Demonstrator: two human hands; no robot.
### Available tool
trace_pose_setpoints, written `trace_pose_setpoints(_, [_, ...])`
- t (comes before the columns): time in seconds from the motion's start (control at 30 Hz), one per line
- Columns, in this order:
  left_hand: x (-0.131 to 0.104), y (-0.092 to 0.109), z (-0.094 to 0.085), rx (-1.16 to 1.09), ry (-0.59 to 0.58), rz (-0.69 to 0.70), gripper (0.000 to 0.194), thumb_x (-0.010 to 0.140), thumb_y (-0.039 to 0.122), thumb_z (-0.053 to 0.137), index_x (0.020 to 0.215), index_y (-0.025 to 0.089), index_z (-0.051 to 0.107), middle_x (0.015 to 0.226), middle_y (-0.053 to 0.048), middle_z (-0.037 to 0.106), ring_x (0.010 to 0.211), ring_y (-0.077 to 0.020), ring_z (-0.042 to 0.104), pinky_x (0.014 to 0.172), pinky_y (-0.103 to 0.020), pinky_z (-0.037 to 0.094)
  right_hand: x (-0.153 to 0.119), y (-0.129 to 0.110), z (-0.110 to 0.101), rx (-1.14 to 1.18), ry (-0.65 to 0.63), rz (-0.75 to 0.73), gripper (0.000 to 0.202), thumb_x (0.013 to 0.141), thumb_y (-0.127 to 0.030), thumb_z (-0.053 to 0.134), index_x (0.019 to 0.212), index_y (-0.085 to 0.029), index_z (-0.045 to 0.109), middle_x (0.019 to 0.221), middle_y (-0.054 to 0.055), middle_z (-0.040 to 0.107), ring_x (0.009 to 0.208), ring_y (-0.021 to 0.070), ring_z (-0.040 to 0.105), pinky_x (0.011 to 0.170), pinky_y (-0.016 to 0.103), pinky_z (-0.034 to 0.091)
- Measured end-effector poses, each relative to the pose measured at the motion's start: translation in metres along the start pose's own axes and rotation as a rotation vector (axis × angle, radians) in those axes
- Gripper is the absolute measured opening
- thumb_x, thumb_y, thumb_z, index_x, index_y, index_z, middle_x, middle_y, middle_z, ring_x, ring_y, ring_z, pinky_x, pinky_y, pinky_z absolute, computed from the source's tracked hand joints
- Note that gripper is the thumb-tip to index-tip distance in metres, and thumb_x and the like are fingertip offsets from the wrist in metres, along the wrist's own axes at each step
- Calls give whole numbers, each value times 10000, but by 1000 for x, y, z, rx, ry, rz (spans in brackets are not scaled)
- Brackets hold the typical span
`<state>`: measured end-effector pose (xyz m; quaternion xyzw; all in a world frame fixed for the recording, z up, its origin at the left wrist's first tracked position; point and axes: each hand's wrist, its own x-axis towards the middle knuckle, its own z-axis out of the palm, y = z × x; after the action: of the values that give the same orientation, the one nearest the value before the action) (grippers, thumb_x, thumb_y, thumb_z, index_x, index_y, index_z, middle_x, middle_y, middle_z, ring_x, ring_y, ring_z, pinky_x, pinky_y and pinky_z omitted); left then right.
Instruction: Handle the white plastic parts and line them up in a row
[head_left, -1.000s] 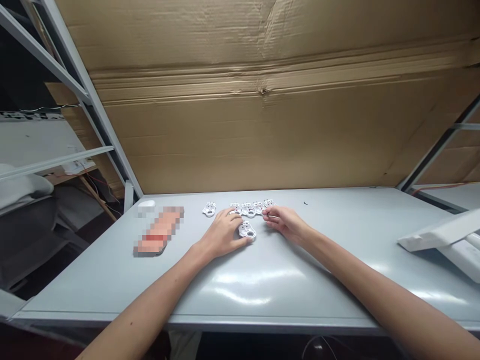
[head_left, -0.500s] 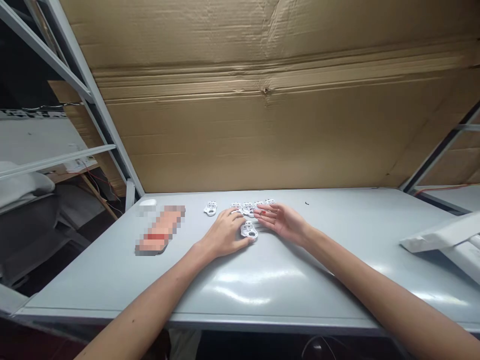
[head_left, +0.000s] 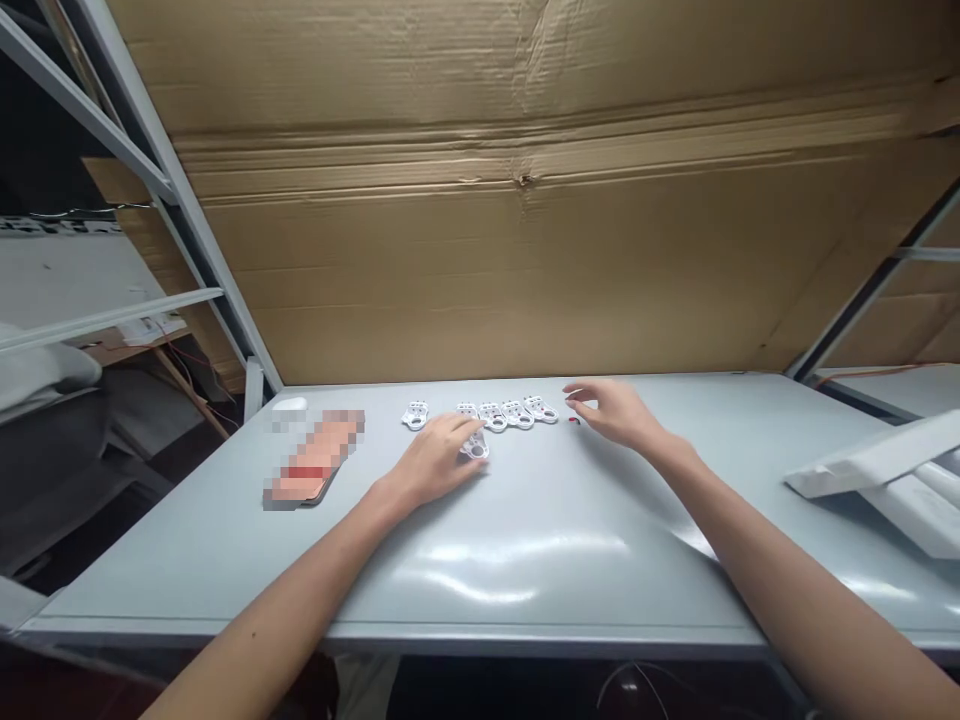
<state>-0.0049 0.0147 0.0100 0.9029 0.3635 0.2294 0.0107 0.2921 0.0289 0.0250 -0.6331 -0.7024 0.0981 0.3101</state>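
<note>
My left hand has its thumb and fingers around a white plastic part with a round hole, low at the table top. The fingers cover some of that part. Behind it, several similar white parts lie side by side in a row, and one more white part sits apart to the left. My right hand hovers right of the row, fingers bent and apart from the thumb, with nothing visible between them. Just under its fingertips is a tiny red and dark piece on the table.
A pixelated reddish, phone-shaped object lies on the grey table at the left, with a small white item behind it. White foam-like pieces stand at the right. A cardboard sheet closes off the back.
My right hand has turned over from palm-up and moved right, away from the row. The red piece that lay at its fingers is now on the table. My left hand shifted slightly left with the white part.
</note>
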Motion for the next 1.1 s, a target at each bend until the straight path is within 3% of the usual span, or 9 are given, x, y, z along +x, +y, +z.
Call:
trace_pose_setpoints(0.2, [2,-40,-6,20,93,-112,433,889,276,550,1315,196,551,1323,-113,590,1247,-288,527,1074,-457,417,0,11,6,-105,-174,31,367,817,-169,547,1161,-203,669,1125,74,734,1059,257,665,835,316,502])
trace_pose_setpoints(0.43, [-2,-71,7,7,-21,-163,463,903,386,522,1328,207,556,1378,-80,575,1362,-310,426,1141,-477,338,1,11,8,-123,-237,-75,278,823,-163,495,968,-236,720,1083,53,736,979,237,659,817,302,478])
trace_pose_setpoints(0.7, [-5,-75,10,29,-110,-335,649,927,515,446,1470,164,401,1577,-116,307,1481,-327,189,1188,-505,204,2,8,6,-205,-217,17,240,824,-197,477,861,-236,711,1016,47,733,881,222,641,703,288,441])
trace_pose_setpoints(0.9, [-7,-77,12,35,-104,-321,633,938,535,428,1450,164,425,1555,-124,351,1474,-328,210,1171,-481,267,2,14,10,-236,-206,52,220,825,-331,535,882,-223,718,1024,71,733,884,233,649,656,285,430])
trace_pose_setpoints(1.1, [-7,-71,10,77,-98,-294,597,942,525,434,1419,165,456,1517,-142,412,1446,-344,286,1138,-503,319,3,16,12,-224,-196,40,180,789,-243,548,849,-226,718,976,64,740,840,225,654,628,284,429])
